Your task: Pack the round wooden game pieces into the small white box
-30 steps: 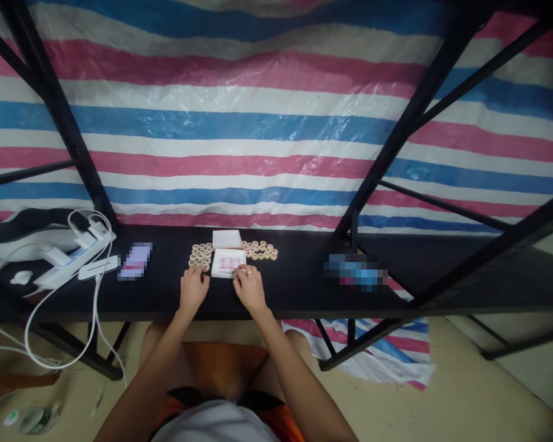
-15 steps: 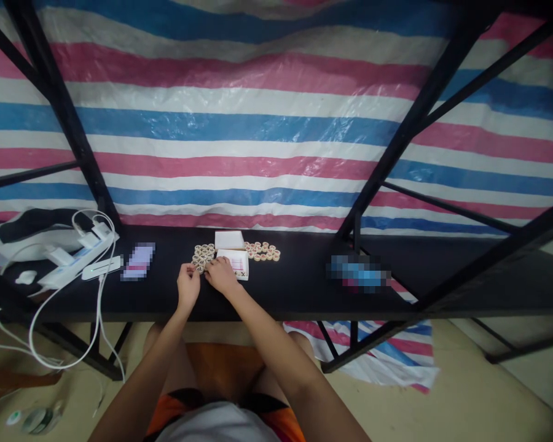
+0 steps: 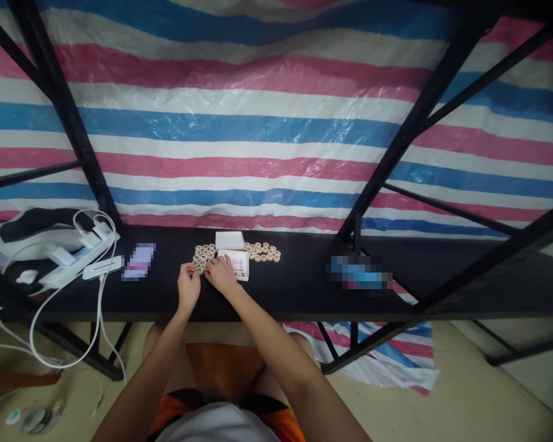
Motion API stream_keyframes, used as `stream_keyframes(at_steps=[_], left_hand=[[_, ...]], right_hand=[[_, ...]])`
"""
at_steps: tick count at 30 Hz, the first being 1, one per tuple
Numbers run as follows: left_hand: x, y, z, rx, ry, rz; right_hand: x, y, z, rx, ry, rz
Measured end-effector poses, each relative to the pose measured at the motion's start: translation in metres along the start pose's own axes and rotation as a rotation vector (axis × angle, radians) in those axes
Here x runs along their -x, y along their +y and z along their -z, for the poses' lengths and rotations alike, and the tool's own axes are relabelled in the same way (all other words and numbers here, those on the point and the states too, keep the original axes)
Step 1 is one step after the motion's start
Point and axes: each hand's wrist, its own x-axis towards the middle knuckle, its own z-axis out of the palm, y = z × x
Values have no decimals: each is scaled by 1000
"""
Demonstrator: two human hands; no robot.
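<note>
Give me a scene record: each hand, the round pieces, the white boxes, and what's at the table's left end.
left hand: fingertips at the near edge of the dark-marked pieces; grip unclear
right hand: partly over the near box, fingertips by the dark-marked pieces
red-marked pieces: right of the boxes
far box: directly behind the near box
table's left end: power strip, white cables

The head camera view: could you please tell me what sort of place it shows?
Probably a dormitory or similar living space, though I cannot be certain. A black desk stands between metal frame posts, a striped plastic sheet hangs behind it, and a power strip holds plugged-in chargers.
</note>
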Motion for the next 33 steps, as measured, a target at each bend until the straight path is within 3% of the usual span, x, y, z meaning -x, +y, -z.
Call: stream_keyframes(at_steps=[5, 9, 12, 17, 22, 33], left_hand=[[1, 1, 0, -16, -25, -22], [1, -1, 1, -41, -65, -40], [4, -1, 1, -138, -161, -135], [12, 2, -3, -338, -363, -341], [15, 5, -6, -458, -507, -506], [15, 3, -9, -449, -501, -515]], right_hand=[[-2, -5, 0, -49, 32, -61], [8, 7, 9, -143, 177, -187], [25, 24, 17, -147, 266, -247], [51, 43, 13, -115, 217, -255], [60, 42, 5, -128, 206, -217], [62, 39, -2, -146, 208, -85]])
